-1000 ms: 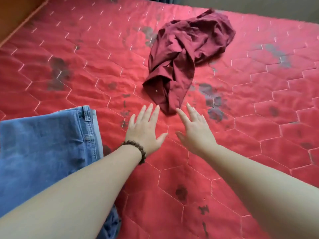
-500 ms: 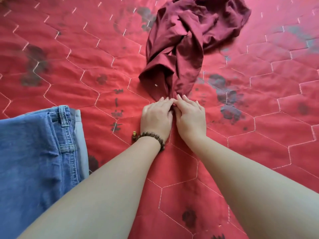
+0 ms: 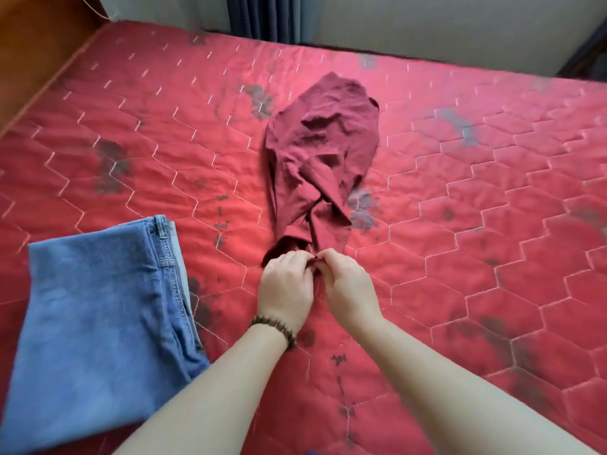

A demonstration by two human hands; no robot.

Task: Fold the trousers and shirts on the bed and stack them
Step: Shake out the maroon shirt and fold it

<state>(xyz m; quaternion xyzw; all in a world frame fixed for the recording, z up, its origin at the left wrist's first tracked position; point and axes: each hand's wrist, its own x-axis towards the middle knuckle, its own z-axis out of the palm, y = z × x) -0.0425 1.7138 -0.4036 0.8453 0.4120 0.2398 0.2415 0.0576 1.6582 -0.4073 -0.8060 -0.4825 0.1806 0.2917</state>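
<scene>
A crumpled maroon shirt [image 3: 320,162] lies in a long bunch in the middle of the red quilted bed [image 3: 476,274]. Its near end reaches my hands. My left hand [image 3: 285,289], with a bead bracelet on the wrist, and my right hand [image 3: 348,285] sit side by side, and both pinch the shirt's near edge with curled fingers. Folded blue jeans [image 3: 95,320] lie flat at the lower left, apart from the shirt.
A wooden bed frame [image 3: 36,50] runs along the far left. A pale wall [image 3: 427,24] and dark curtain [image 3: 262,18] stand behind the bed's far edge. Dark printed patches dot the red cover.
Both hands went from flat and open before the shirt to pinching its near edge. The shirt has been drawn toward me and stretched into a longer bunch.
</scene>
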